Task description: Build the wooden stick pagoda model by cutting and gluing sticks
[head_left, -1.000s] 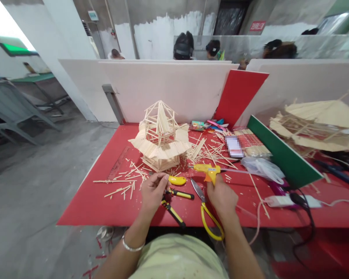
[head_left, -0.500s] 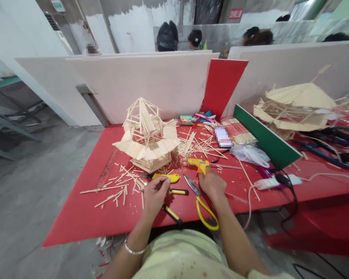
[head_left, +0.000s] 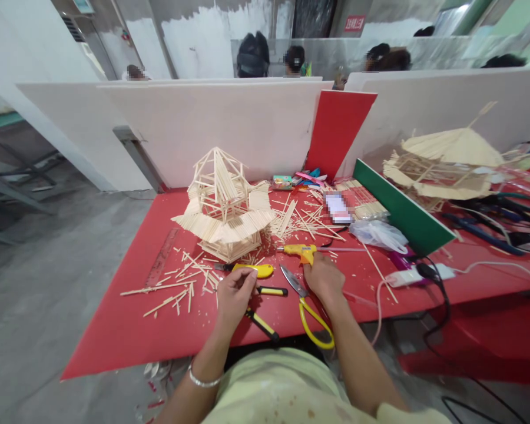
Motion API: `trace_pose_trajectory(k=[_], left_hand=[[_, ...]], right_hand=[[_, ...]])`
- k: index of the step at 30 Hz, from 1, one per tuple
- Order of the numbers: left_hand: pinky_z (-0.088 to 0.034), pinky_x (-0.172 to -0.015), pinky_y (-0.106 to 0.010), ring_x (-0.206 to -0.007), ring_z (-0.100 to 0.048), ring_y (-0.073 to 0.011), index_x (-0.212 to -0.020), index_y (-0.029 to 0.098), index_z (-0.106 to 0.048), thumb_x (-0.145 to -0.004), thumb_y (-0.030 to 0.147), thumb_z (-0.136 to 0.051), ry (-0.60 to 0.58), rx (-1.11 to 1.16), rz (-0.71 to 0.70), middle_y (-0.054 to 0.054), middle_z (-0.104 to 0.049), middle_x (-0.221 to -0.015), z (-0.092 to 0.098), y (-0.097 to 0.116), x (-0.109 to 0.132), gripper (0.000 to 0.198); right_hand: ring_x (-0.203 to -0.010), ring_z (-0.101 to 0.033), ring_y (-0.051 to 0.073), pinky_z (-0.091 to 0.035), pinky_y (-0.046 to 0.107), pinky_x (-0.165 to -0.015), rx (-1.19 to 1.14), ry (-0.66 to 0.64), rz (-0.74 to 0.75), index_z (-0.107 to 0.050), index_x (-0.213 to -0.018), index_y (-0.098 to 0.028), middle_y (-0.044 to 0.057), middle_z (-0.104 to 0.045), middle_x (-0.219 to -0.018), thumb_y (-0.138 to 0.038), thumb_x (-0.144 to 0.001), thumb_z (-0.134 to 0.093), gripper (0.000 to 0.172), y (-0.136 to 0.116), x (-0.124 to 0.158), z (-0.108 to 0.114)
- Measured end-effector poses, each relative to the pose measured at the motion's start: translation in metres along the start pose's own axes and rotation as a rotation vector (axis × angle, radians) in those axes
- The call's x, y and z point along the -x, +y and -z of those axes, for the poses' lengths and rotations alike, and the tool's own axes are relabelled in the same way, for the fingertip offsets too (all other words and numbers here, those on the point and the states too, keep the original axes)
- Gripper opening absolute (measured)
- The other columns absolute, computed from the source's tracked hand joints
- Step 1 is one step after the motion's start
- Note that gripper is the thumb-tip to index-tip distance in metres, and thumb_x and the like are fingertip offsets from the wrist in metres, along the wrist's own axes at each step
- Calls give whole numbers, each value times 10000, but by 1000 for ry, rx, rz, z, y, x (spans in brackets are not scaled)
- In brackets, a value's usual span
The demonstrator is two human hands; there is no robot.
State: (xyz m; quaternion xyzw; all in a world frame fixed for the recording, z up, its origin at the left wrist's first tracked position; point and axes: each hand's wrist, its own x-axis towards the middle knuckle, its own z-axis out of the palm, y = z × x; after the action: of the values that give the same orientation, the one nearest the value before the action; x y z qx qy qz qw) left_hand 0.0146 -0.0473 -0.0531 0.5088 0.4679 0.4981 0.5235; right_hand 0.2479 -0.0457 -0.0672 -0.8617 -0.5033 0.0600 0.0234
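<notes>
My right hand [head_left: 325, 279] is wrapped round the grip of a yellow hot glue gun [head_left: 306, 253], its nozzle pointing left above the red tabletop. My left hand [head_left: 234, 296] has thumb and fingers pinched together; whatever is between them is too small to make out. Just beyond those fingertips lies a yellow utility knife [head_left: 264, 271]. A tool with black and yellow handles [head_left: 265, 327] is partly covered by the left hand. Scissors with yellow loops [head_left: 308, 312] rest between my hands. Behind the knife stands a pavilion model [head_left: 223, 218] of thin wooden sticks.
Loose sticks [head_left: 298, 221] and offcuts are strewn around the model. To the right are a phone [head_left: 338, 208], a plastic bag [head_left: 380, 235], a green board [head_left: 401, 206], a power strip [head_left: 424, 275] with cords, and a second stick model [head_left: 446, 165]. White boards [head_left: 212, 123] stand behind.
The glue gun's nozzle has dipped slightly and the gun now lies more level. My left hand keeps its pinch in nearly the same place. The view has shifted a little.
</notes>
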Motion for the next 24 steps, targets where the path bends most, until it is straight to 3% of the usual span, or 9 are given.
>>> trace_pose_trajectory(k=[4,8,12,15,20,24], left_hand=[[-452,-456,-188,-477,-553,-87,-888,149,-683,-827,388,-688,5,0,-1,0,-654,-602,1,2,-1,246],[-436,-458,-192,-465,-527,-84,-828,156,-667,-833,384,-680,-3,-11,-9,13,-626,-567,3,4,-1,228],[-400,-459,-198,-446,-479,-77,-595,165,-545,-857,381,-652,20,-46,-36,22,-563,-504,4,3,0,356],[-388,-488,-206,-468,-461,-78,-518,167,-470,-853,368,-661,49,-88,-84,25,-525,-495,6,1,0,435],[-408,-553,-222,-545,-483,-99,-583,158,-576,-857,376,-655,33,-56,-126,13,-557,-567,11,1,3,359],[-462,-639,-235,-656,-560,-130,-742,156,-689,-879,403,-621,97,47,-129,-15,-647,-694,16,2,5,291]], right_hand=[[-1069,-607,303,-467,369,-815,18,34,38,-542,-1266,-130,190,-622,-1126,-385,-919,-463,438,0,4,8],[-1090,-581,308,-446,388,-855,39,92,119,-546,-1284,-137,179,-617,-1133,-319,-918,-452,419,-5,17,30],[-1027,-593,273,-450,379,-861,-28,189,309,-571,-1282,-175,141,-635,-1116,-310,-941,-424,396,-22,34,56],[-997,-605,249,-461,377,-881,-229,214,489,-632,-1204,-181,134,-654,-1111,-341,-956,-436,355,-40,49,66],[-1065,-605,185,-465,336,-960,-708,57,779,-652,-1173,-206,84,-678,-1139,-355,-1000,-386,350,-76,71,61],[-1118,-599,174,-449,361,-1016,-871,-74,846,-613,-1257,-239,69,-667,-1212,-344,-1020,-347,372,-97,81,45]])
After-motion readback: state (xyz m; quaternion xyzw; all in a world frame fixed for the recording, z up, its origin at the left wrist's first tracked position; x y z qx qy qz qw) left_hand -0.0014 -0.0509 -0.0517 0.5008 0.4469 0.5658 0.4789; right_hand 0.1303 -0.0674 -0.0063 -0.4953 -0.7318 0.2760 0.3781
